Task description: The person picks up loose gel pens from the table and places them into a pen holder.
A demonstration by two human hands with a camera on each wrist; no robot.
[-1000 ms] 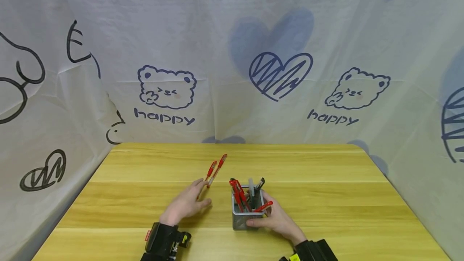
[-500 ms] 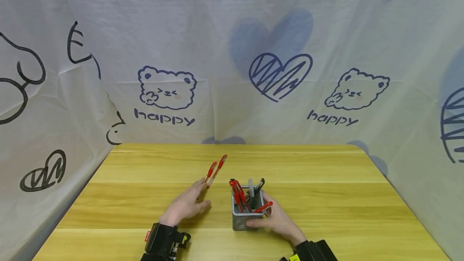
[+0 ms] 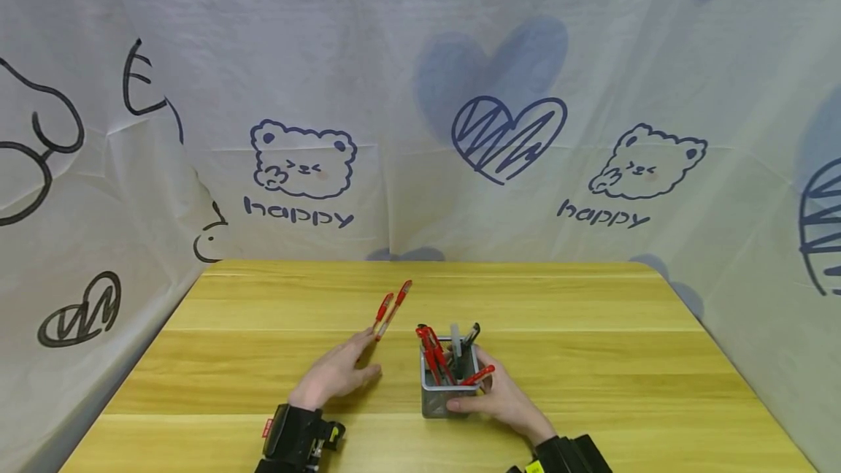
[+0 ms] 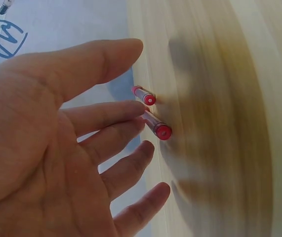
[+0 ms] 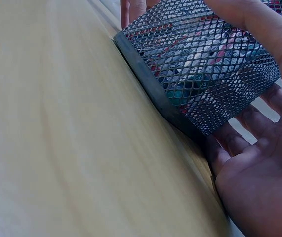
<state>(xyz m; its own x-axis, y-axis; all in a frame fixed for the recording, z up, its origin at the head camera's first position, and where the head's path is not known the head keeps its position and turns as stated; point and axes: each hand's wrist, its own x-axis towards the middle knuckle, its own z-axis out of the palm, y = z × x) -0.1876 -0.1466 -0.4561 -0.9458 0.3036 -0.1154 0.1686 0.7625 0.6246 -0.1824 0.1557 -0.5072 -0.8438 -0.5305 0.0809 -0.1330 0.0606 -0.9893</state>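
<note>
My right hand (image 3: 497, 398) grips a metal mesh pen holder (image 3: 439, 401) that stands upright on the table, thumb on the near side and fingers around the far right side. Inside it are several pens, red ones (image 3: 430, 349) and darker or clear ones (image 3: 465, 341); one red pen (image 3: 478, 375) leans out to the right. My left hand (image 3: 335, 371) is spread low over the table, holding nothing. Just beyond its fingertips two red-capped pens lie side by side, a shorter-looking one (image 3: 383, 310) and a farther one (image 3: 397, 305). Whether a fingertip touches the nearer pen I cannot tell.
The wooden table (image 3: 591, 356) stretches out on both sides of the hands. Behind it and along its sides hangs a pale cloth (image 3: 407, 188) printed with hearts and bears. Each wrist carries a black strapped device (image 3: 296, 435).
My left fingertips have drawn back very slightly from the two loose pens. The right hand and the pen holder stay where they were.
</note>
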